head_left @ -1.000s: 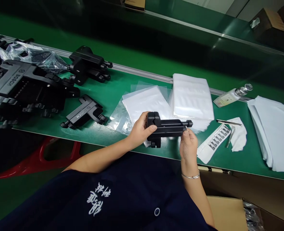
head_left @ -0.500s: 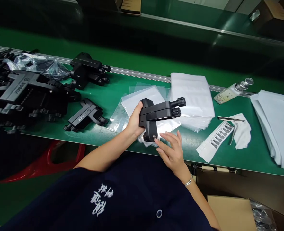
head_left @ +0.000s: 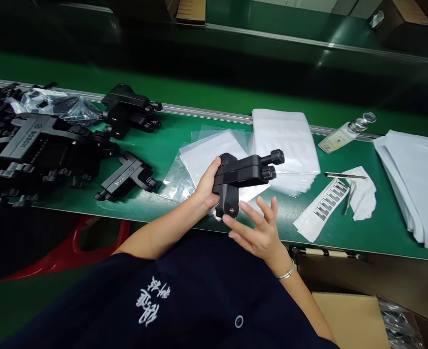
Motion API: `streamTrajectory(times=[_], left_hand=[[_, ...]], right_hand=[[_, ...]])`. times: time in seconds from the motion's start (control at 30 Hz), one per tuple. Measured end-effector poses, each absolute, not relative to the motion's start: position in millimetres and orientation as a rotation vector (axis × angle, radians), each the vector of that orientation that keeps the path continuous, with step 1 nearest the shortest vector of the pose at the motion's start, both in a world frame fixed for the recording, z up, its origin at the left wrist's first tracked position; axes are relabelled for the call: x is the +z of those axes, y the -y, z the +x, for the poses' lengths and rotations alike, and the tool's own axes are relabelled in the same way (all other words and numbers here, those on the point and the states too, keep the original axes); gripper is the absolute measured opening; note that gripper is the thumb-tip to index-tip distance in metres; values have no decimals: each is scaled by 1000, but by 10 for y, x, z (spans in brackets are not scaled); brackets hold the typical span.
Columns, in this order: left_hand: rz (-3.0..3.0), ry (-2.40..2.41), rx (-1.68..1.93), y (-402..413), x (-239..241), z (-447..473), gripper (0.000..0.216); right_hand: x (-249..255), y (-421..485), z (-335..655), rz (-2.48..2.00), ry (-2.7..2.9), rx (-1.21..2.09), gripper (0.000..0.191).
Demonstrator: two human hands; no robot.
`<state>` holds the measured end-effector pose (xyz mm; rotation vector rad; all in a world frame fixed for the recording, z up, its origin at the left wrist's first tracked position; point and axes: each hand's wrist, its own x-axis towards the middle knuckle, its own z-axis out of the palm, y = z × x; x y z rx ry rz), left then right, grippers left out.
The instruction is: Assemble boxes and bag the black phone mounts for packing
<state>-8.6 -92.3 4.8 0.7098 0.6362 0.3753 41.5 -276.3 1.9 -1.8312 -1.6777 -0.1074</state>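
My left hand (head_left: 206,186) is closed around a black T-shaped plastic part (head_left: 241,170), held above the plastic bags (head_left: 208,148). Two knobbed ends stick out from its right side, and a small screw shows near its lower end. My right hand (head_left: 259,228) is open with fingers spread; its index fingertip is at that lower end, apparently touching it. To the left, a similar grey and black part (head_left: 127,177) with BOSCH lettering lies on the green table (head_left: 185,218).
Several like parts (head_left: 39,145) are piled at the far left, with more (head_left: 130,109) behind. A stack of white sleeves (head_left: 284,138), a bottle (head_left: 344,135), a label strip (head_left: 325,208), tweezers (head_left: 344,175) and white sheets (head_left: 413,179) lie on the right. A red stool (head_left: 79,247) stands below.
The held part has turned slightly in my left hand. My right index finger has moved left and down, from beside the screw to the part's lower edge. The view has shifted slightly.
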Motion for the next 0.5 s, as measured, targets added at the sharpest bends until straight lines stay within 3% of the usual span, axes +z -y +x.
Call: streamTrajectory(times=[0.37, 0.5], left_hand=[[774, -658, 422, 841, 51, -141, 50], [738, -704, 409, 860, 61, -148, 46]], right_hand=[[-15, 2795, 389, -1718, 1476, -173, 38], [119, 2829, 425, -1565, 1104, 116, 43]])
